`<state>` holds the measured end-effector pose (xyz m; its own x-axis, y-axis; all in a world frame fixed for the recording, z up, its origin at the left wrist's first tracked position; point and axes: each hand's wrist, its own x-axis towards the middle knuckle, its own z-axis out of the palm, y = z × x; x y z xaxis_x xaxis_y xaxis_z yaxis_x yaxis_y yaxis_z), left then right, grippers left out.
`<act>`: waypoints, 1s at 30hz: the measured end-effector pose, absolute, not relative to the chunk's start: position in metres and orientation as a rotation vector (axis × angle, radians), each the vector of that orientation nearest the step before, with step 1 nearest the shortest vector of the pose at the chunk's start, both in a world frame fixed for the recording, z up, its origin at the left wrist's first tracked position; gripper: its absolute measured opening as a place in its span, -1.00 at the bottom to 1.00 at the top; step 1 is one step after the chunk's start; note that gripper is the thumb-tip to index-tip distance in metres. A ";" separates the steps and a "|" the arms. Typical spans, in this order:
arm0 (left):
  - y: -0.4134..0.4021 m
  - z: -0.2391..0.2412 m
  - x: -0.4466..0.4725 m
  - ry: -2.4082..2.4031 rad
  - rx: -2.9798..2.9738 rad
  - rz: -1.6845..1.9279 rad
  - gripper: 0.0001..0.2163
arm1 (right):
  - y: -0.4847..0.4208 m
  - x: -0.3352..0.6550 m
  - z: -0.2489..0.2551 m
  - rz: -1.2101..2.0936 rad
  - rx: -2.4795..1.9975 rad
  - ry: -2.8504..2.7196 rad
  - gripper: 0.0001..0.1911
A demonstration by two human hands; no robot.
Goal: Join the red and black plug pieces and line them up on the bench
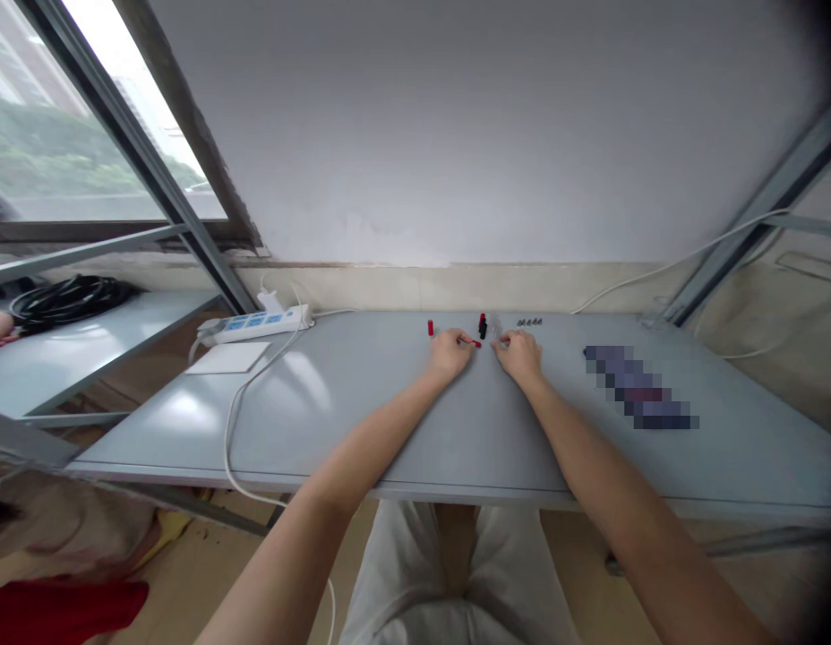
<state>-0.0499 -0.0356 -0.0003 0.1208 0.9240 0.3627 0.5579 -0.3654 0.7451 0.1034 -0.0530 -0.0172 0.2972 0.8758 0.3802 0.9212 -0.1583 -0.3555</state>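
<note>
My left hand (451, 356) is closed in a pinch around a small, slim red piece (477, 344), whose end sticks out toward the right. A short distance to the right, my right hand (521, 354) has its fingers drawn together; what they hold, if anything, is too small to make out. Just beyond its fingertips lies something clear (494, 324), perhaps thin plastic. Small red and black cylinders (483, 326) stand between and beyond the hands. A single red cylinder (430, 328) stands behind my left hand. Several small dark pieces (529, 322) lie in a row beyond my right hand.
A white power strip (261, 324) and a flat white box (228, 357) lie on the grey table (389, 430) at left. A white cable (228, 421) crosses its front edge. A pixelated dark object (640, 387) lies at right. Someone's red garment (66, 609) shows lower left.
</note>
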 end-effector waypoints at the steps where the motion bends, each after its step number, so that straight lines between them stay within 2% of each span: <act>1: -0.038 -0.002 -0.053 1.403 1.966 1.172 -0.99 | -0.053 0.103 -0.018 -0.117 -2.052 -1.596 -0.74; 8: -0.050 -0.012 -0.063 1.310 1.854 1.226 -0.97 | -0.050 0.105 -0.020 -0.092 -2.053 -1.592 -0.77; 30: -0.060 0.002 -0.063 1.115 1.413 1.256 -0.95 | -0.074 0.093 0.001 -0.070 -2.042 -1.811 -0.84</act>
